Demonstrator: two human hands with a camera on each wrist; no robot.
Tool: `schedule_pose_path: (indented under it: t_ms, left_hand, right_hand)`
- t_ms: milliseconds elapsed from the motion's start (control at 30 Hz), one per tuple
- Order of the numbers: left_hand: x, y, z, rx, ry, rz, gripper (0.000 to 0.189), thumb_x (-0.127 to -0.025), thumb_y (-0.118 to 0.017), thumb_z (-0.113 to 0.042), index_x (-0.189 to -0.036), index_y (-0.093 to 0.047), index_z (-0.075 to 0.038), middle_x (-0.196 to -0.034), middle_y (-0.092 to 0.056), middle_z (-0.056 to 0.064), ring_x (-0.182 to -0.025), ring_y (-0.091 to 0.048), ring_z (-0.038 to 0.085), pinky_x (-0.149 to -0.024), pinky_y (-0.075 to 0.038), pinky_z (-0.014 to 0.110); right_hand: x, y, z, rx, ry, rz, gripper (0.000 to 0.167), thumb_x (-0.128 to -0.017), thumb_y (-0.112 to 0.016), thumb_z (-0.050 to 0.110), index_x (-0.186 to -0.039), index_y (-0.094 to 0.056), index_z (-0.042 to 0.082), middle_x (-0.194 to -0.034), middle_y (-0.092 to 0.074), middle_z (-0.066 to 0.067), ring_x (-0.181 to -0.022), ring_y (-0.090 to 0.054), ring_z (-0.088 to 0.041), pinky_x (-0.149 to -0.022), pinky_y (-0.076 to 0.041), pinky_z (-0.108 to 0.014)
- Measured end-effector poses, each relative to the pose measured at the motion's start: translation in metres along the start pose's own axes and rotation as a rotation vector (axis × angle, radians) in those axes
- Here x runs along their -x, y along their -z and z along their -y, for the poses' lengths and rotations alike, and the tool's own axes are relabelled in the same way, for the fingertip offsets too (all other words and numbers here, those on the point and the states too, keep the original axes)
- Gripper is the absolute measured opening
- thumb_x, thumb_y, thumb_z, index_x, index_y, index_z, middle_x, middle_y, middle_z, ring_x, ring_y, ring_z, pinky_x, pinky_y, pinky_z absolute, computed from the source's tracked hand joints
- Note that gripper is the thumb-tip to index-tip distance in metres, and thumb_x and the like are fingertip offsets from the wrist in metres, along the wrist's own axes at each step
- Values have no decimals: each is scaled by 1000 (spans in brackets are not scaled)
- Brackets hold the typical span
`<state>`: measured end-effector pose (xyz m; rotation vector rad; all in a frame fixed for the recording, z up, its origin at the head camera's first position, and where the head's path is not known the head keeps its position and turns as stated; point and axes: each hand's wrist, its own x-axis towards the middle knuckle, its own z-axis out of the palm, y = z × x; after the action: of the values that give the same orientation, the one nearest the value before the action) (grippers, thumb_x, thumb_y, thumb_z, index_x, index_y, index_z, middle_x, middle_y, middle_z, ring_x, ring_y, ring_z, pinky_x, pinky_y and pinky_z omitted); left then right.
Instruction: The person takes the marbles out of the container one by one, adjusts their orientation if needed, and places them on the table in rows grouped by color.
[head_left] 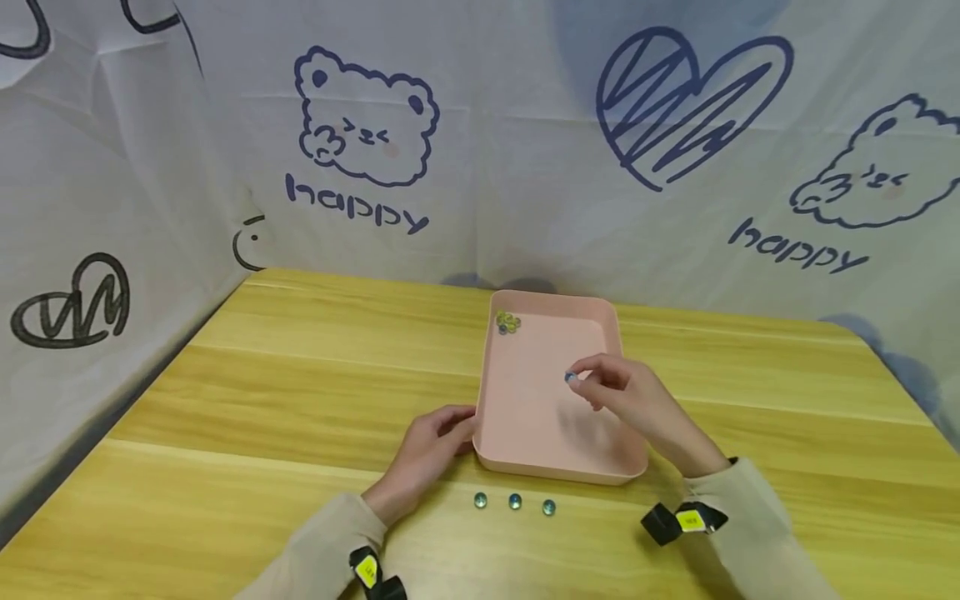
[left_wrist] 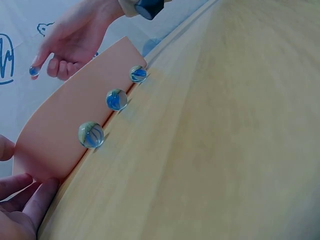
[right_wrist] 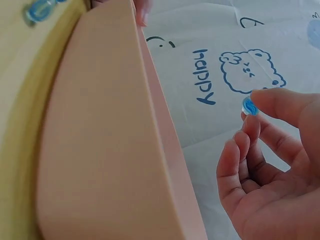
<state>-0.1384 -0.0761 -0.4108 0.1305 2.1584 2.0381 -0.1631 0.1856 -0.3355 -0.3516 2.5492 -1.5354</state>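
My right hand [head_left: 626, 392] pinches a clear marble with a blue swirl [right_wrist: 250, 106] between thumb and index finger, above the pink tray [head_left: 536, 387]. The other fingers of that hand are curled toward the palm. My left hand [head_left: 427, 450] rests against the outside of the tray's left wall, fingertips touching it near the front corner. In front of the tray, three glass marbles lie in a row on the table: a left one [head_left: 481, 500], a middle one [head_left: 515, 501] and a right one [head_left: 549, 507]. Inside the tray's far left corner sits a cluster of yellowish marbles [head_left: 507, 322].
The tray's raised walls stand on a wood-grain table [head_left: 337, 367]. A white cloth [head_left: 517, 158] with drawn bears and a heart hangs behind the table and along its left side. Each sleeve carries a black wrist strap [head_left: 697, 518] with a yellow label.
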Motion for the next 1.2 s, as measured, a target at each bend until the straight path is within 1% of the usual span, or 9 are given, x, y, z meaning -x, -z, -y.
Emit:
schedule_pose_path:
  t_ms: [100,200,300,400,600,733,867,1100,1200]
  left_hand:
    - [0,-1,0,-8,5,-4,33,-100,-53,-13,-123,-57,11,-121,-60,21,-107,-60,28,-89,-54,32]
    - [0,-1,0,-14,9,-8,33,-100,-54,-13,-123,-58,10,-121,-60,21,-107,-60,28,-89,-54,32]
    - [-1,-1,0,-13,7,-8,33,-100,-54,-13,-123,-58,10,-121,-60,21,-107,-60,28,-90,-54,33]
    - [0,-1,0,-17,9,-9,34,-100,-54,-14,-123,-58,10,-121,-60,21,-107,-60,28,-89,-54,33]
    - [4,-1,0,-15,21,-8,35,-100,-54,-16,-124,-58,9,-122,-60,20,-108,-60,27,-90,-53,34]
    - [4,0,-3,-20,17,-19,34,-100,-54,-15,-124,-58,9,-122,-60,20,-108,-60,28,-90,-53,34]
    - [3,0,-3,-28,31,-25,34,-99,-55,-15,-124,-58,8,-121,-61,19,-108,-59,27,-90,-53,33]
    - [0,-2,-4,-12,20,-18,34,-100,-54,-14,-124,-58,9,-122,-60,20,-109,-59,28,-90,-53,33]
    - [1,-1,-5,-22,25,-21,33,-99,-55,-15,-123,-59,9,-121,-61,19,-107,-60,27,-89,-54,33]
  right_hand:
    - [6,1,-1,10,-9,14,30,-94,-65,24,-113,-65,1,-88,-57,-13,-79,-53,-24,-67,-48,-32]
    - [10,1,-3,9,-4,4,29,-94,-65,24,-113,-65,1,-89,-58,-15,-78,-53,-24,-65,-47,-31]
    - [13,-1,-3,6,14,-11,28,-94,-65,22,-112,-64,1,-86,-56,-17,-77,-52,-24,-61,-44,-29]
    - [16,-3,-4,-2,9,-13,27,-94,-65,21,-112,-64,2,-83,-56,-17,-76,-52,-24,-60,-42,-28]
    - [18,-7,-2,-21,-3,-2,27,-93,-67,21,-113,-64,2,-85,-57,-16,-76,-52,-24,-60,-44,-28]
    - [19,-11,3,-10,10,7,26,-93,-67,20,-111,-65,2,-87,-60,-15,-77,-54,-24,-64,-48,-30]
    - [23,-15,5,1,23,9,23,-92,-67,19,-109,-66,3,-87,-62,-14,-78,-56,-25,-67,-51,-30]
    - [33,-13,3,9,47,-19,23,-92,-68,18,-109,-66,3,-82,-61,-8,-73,-55,-19,-62,-48,-24]
    - [36,-12,2,21,50,2,22,-92,-67,17,-108,-67,2,-82,-61,-6,-71,-54,-17,-59,-47,-23]
